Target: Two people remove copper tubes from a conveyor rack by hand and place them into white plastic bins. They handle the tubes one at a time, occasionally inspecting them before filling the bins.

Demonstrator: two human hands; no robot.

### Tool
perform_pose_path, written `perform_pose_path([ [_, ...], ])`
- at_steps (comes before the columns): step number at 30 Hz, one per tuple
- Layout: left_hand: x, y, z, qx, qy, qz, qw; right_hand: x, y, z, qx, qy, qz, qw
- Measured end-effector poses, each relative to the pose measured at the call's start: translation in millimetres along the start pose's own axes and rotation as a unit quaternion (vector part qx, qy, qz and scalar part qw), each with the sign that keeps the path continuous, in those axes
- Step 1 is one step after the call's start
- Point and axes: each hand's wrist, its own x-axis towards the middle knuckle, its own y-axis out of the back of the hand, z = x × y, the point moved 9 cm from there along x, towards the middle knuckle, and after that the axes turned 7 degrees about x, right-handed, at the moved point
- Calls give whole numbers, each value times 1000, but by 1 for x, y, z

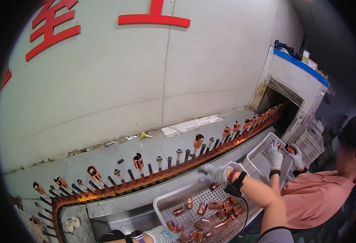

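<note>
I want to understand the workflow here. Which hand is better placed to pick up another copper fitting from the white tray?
Probably the left hand: it sits low at the near edge of the white tray, beside the copper fittings. The right hand is raised above the tray's far rim, close to the pins.

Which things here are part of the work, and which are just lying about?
In use: copper fittings in the white tray; conveyor pegs; left hand at the tray; right hand over it.
Lying about: brass piece, papers, small black bit on the ledge.
</note>
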Motion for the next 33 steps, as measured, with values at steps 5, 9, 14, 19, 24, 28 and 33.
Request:
perform_pose_path([
  [5,8,13,5,-28,-32,41,998,20,97,57,-93,-84,294,948],
  [9,4,7,-6,-27,7,-34,999,40,134,83,-151,-163,376,900],
  [14,-12,5,-16,-16,23,-20,999,74,124,95,-196,-201,381,881],
  [19,-25,11,-18,-43,34,-23,998,105,112,65,-189,-220,295,910],
  [24,-33,11,-21,-39,39,-16,998,110,94,51,-80,-194,295,932],
  [28,-34,8,-19,-34,31,-21,999,109,65,10,-87,-66,414,904],
  [33,-25,17,-7,-56,21,9,998,109,46,-18,-60,17,437,897],
])
